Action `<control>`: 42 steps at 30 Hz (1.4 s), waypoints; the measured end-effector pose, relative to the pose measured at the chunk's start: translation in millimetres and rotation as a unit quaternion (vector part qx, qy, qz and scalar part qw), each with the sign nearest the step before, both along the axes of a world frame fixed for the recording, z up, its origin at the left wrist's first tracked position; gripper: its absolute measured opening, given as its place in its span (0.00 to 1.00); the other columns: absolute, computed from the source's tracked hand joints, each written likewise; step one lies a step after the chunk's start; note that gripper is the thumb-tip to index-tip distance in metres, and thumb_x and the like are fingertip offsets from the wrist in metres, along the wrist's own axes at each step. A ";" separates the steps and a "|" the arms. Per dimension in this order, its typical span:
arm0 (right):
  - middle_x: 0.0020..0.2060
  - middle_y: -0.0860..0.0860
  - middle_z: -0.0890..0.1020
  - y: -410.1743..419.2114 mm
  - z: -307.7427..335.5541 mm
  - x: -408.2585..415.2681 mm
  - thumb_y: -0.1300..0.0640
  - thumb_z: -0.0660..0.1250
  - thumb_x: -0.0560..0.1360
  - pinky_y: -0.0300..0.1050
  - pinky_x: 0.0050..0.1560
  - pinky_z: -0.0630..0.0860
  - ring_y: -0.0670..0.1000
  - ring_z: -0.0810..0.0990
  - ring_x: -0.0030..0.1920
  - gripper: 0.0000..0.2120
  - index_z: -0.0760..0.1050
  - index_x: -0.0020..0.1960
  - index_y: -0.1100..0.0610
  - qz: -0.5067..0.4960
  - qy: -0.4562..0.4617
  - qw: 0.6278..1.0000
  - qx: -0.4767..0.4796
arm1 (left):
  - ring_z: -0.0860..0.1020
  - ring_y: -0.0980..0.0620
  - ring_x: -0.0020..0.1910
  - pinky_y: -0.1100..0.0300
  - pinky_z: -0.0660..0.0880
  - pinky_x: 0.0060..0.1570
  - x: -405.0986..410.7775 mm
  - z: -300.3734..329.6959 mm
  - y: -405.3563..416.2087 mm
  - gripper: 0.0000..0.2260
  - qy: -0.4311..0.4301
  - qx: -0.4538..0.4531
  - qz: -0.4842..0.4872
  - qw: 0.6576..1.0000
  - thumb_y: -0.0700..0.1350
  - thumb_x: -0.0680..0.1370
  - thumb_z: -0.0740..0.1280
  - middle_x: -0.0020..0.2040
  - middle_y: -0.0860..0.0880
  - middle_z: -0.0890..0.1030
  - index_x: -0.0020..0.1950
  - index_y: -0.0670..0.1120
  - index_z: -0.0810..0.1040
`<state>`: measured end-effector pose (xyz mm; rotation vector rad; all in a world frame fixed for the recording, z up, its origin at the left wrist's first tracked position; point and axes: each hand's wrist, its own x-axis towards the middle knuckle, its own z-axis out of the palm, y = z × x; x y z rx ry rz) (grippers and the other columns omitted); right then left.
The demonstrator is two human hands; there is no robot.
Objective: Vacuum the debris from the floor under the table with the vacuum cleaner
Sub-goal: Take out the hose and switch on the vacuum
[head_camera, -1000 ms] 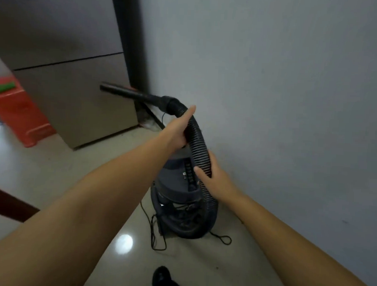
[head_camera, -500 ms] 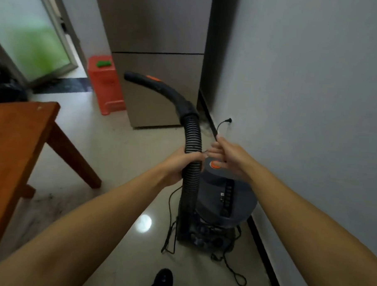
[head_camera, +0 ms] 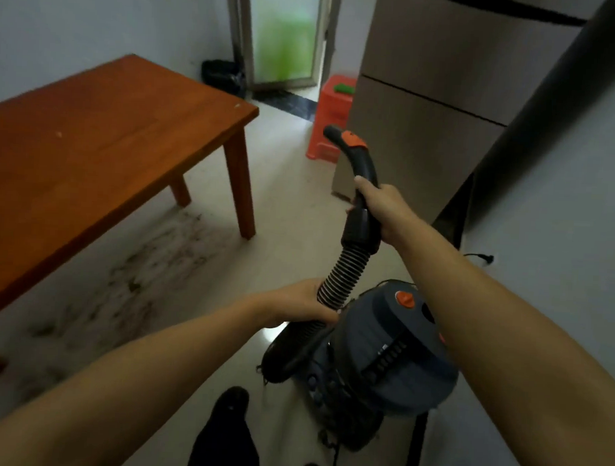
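A dark grey canister vacuum cleaner (head_camera: 388,363) with an orange button stands on the pale floor by the right wall. Its ribbed black hose (head_camera: 343,276) rises to a curved black handle (head_camera: 363,165) with an orange slider. My left hand (head_camera: 296,302) grips the ribbed hose low down, just above the canister. My right hand (head_camera: 381,208) is wrapped around the handle at its cuff. Dark scattered debris (head_camera: 138,271) covers the floor under and beside the brown wooden table (head_camera: 91,146) on the left.
A tall beige fridge (head_camera: 428,97) stands at the back right, with an orange plastic stool (head_camera: 330,117) beside it. A glass door (head_camera: 286,38) and a black bag (head_camera: 223,76) are at the far wall. My dark shoes (head_camera: 227,433) are at the bottom. A power plug (head_camera: 483,257) hangs at the right wall.
My right hand has gone from the canister top up to the hose handle and gripped it. The view has swung left, bringing the table and the debris into sight.
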<state>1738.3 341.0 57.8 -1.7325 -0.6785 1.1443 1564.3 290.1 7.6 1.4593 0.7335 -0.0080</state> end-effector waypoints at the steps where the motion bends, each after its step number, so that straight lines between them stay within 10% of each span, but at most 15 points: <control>1: 0.44 0.57 0.79 -4.2 -0.9 -8.3 0.50 0.63 0.79 0.49 0.45 0.81 0.55 0.82 0.43 0.16 0.72 0.57 0.63 0.002 -0.053 0.998 -0.015 | 0.76 0.62 0.31 0.70 0.75 0.34 -0.3 -5.0 -13.9 0.10 0.015 0.024 0.041 0.999 0.34 0.72 0.69 0.36 0.52 0.76 0.43 0.48 0.72; 9: 0.53 0.57 0.82 -79.3 -29.9 -36.9 0.47 0.65 0.77 0.57 0.57 0.79 0.58 0.82 0.54 0.18 0.71 0.60 0.57 0.271 0.116 0.951 -0.096 | 0.77 0.52 0.47 0.57 0.76 0.54 -24.1 -53.5 -80.5 0.12 0.060 -0.007 0.119 0.991 0.39 0.70 0.72 0.47 0.49 0.78 0.48 0.51 0.73; 13: 0.53 0.58 0.81 -105.3 -68.5 -60.1 0.42 0.62 0.77 0.62 0.59 0.78 0.60 0.82 0.54 0.18 0.72 0.58 0.55 0.239 0.047 0.968 -0.062 | 0.70 0.50 0.67 0.55 0.65 0.68 -45.0 -66.9 -72.7 0.28 0.158 -0.056 0.020 0.986 0.40 0.74 0.70 0.67 0.49 0.72 0.71 0.50 0.64; 18: 0.53 0.54 0.81 -136.1 -96.4 -71.5 0.43 0.61 0.78 0.51 0.56 0.79 0.53 0.81 0.51 0.20 0.72 0.62 0.57 0.297 -0.057 0.950 -0.075 | 0.67 0.50 0.70 0.55 0.57 0.71 -61.1 -57.1 -32.5 0.24 0.032 -0.085 0.382 0.920 0.51 0.81 0.59 0.71 0.46 0.69 0.74 0.43 0.62; 25: 0.52 0.54 0.81 -169.5 -119.2 -94.3 0.43 0.62 0.78 0.52 0.57 0.78 0.54 0.81 0.53 0.18 0.72 0.60 0.54 0.342 -0.053 0.934 -0.091 | 0.74 0.52 0.23 0.59 0.77 0.30 -12.0 -53.3 -23.5 0.08 -0.084 -0.244 0.548 0.796 0.44 0.77 0.66 0.33 0.45 0.73 0.44 0.41 0.71; 31: 0.49 0.54 0.79 -196.5 -162.3 -18.5 0.48 0.57 0.82 0.46 0.52 0.75 0.51 0.78 0.49 0.18 0.74 0.60 0.61 0.244 0.028 0.956 -0.159 | 0.69 0.51 0.20 0.60 0.73 0.27 23.0 -83.1 -45.0 0.06 -0.033 -0.182 0.552 0.813 0.39 0.76 0.66 0.30 0.45 0.70 0.42 0.42 0.70; 36: 0.47 0.64 0.82 -223.5 -223.1 107.6 0.63 0.60 0.80 0.44 0.41 0.76 0.53 0.78 0.38 0.09 0.77 0.47 0.63 0.038 -0.120 0.967 -0.223 | 0.70 0.52 0.19 0.60 0.73 0.28 38.0 -109.3 -47.9 0.06 -0.007 -0.182 0.562 0.807 0.40 0.77 0.65 0.30 0.45 0.71 0.42 0.43 0.69; 42: 0.62 0.62 0.78 -219.2 -241.8 217.2 0.64 0.57 0.79 0.49 0.62 0.70 0.63 0.75 0.63 0.16 0.76 0.63 0.62 0.052 -0.331 0.909 -0.247 | 0.70 0.52 0.19 0.59 0.73 0.29 62.3 -134.5 -51.2 0.06 0.019 -0.169 0.565 0.808 0.40 0.76 0.65 0.30 0.45 0.71 0.42 0.43 0.69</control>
